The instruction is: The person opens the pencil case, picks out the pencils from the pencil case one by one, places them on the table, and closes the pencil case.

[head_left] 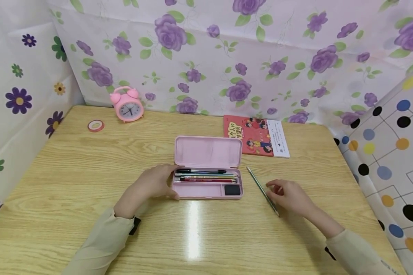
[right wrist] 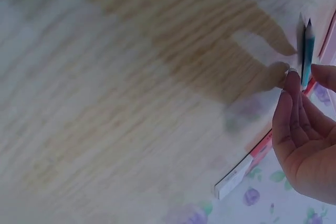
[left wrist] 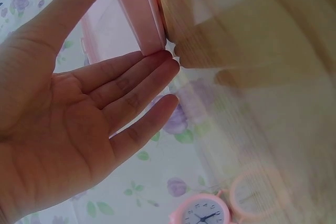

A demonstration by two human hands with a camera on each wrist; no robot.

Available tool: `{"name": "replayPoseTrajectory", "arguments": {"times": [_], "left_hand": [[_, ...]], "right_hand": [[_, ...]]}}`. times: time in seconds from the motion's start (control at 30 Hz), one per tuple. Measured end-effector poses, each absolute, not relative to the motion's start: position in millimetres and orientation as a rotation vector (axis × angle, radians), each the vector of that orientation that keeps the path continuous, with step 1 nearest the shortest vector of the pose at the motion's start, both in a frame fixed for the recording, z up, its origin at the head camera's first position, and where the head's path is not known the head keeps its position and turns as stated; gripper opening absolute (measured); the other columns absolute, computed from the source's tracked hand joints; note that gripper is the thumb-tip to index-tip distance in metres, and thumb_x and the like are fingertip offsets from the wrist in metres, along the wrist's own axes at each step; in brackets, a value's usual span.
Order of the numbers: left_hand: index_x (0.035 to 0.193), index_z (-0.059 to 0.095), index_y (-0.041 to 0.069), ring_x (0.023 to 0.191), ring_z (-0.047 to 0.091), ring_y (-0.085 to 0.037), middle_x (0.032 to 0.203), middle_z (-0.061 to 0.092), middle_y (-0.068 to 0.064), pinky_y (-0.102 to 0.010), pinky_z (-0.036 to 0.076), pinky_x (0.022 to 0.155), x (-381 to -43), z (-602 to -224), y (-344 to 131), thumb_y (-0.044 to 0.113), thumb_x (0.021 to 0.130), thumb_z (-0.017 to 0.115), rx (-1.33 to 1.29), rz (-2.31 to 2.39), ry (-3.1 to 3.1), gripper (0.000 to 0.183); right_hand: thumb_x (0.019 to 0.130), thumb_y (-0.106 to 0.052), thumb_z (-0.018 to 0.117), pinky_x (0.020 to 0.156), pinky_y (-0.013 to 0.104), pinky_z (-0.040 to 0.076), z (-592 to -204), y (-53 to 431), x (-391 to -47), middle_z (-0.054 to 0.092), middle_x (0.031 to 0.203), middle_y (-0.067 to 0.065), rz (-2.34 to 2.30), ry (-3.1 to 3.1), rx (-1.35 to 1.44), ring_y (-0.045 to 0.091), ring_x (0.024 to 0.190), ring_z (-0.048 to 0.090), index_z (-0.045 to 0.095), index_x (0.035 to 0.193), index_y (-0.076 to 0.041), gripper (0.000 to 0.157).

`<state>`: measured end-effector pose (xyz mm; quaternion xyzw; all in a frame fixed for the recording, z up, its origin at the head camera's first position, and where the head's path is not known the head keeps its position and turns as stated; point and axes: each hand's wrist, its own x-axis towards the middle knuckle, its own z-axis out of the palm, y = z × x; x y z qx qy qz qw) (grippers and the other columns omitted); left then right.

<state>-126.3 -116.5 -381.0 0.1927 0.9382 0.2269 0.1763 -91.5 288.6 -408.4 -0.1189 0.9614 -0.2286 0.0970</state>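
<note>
One loose pencil (head_left: 261, 189) is lying right of the open pencil case (head_left: 197, 191), long axis slanting, far end leaning nearer the case. Right hand (head_left: 290, 196), much the nearer, is flanking it on the side away from the case; whether pinching, cannot tell. Left hand (head_left: 155, 182) is gripping the case's left end.

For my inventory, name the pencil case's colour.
The pencil case is pink, clearest in the head view.
</note>
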Motion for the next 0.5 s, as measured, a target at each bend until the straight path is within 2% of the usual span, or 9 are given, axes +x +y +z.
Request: {"name": "replayPoseTrajectory", "arguments": {"times": [0.27,0.5], "left_hand": [[0.135,0.048,0.006,0.12,0.05,-0.033,0.131,0.054,-0.014,-0.052,0.041,0.096,-126,-381,-117,0.035,0.059,0.087,0.542,0.663,2.651,0.09],[0.135,0.048,0.007,0.118,0.051,-0.032,0.129,0.056,-0.013,-0.052,0.043,0.094,-125,-380,-117,0.034,0.059,0.088,0.538,0.673,2.649,0.09]], "right_hand": [[0.089,-0.023,0.064,0.051,0.022,0.044,-401,276,-105,0.062,0.076,-0.003,-0.642,2.875,-0.408,0.007,0.062,0.054,0.066,0.109,-0.005,0.027],[0.087,-0.02,0.065,0.056,0.022,0.046,-397,244,-120,0.062,0.075,-0.008,-0.625,2.944,-0.65,0.003,0.064,0.052,0.069,0.104,-0.008,0.021]]}}
